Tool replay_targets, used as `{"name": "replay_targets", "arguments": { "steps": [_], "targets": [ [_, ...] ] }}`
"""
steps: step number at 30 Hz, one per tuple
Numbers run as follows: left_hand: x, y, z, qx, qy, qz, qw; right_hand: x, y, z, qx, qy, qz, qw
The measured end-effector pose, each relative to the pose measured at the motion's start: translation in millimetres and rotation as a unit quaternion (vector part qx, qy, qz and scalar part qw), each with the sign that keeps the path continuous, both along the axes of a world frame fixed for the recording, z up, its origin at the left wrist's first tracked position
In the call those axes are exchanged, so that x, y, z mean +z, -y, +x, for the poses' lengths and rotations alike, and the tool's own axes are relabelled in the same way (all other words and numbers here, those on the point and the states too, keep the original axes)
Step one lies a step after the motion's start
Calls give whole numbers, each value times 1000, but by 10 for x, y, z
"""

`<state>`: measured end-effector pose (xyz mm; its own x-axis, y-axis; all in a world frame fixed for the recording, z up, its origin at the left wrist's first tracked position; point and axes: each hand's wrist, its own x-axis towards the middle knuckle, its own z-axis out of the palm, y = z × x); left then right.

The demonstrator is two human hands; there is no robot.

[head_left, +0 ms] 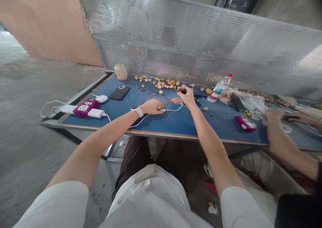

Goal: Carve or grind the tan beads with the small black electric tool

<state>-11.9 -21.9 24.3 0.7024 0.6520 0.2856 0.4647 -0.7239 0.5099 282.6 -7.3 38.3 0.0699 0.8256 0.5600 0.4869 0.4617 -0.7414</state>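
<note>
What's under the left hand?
The blue tabletop shows around the left hand, and a white cable shows on both sides; whatever lies right beneath the palm is covered.

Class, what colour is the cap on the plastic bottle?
The cap is red; the head view shows it.

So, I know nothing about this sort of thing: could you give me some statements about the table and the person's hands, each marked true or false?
1. The left hand holds a bottle. False: it holds a small round brown thing; the bottle stands on the table.
2. The right hand holds something dark. True.
3. The bottle's cap is blue. False: it is red.
4. A watch is on the left wrist. True.
5. The tabletop is yellow. False: it is blue.
</note>
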Motion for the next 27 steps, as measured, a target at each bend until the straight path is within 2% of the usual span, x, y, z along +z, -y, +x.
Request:
{"name": "replay_targets", "arguments": {
  "steps": [4, 7, 11, 14, 17, 20, 23, 27],
  "targets": [
    [-24, -6, 15, 8, 5, -1, 1000, 27, -46, 145, 44, -86, -36, 995],
    [-30, -24, 10, 1, 14, -6, 1000, -21, -29, 170, 82, -17, -86, 993],
    [-14, -25, -1, -19, 16, -11, 1000, -167, -28, 33, 88, 125, -112, 982],
    [12, -12, -7, -26, -13, 7, 1000, -172, -27, -58, 100, 109, -135, 980],
    [34, 1, -13, -28, -39, 17, 999, 16, 72, -24, 131, -31, -84, 987],
    [35, 3, -15, -34, -29, 5, 999, 300, 306, 78, 251, -192, -31, 948],
    [19, -7, -12, -38, -14, -8, 999, 514, 603, 121, 293, -195, 5, 936],
    [12, -7, -10, -38, 0, -10, 999, 651, 907, 54, 312, -197, 17, 929]
  ]
}}
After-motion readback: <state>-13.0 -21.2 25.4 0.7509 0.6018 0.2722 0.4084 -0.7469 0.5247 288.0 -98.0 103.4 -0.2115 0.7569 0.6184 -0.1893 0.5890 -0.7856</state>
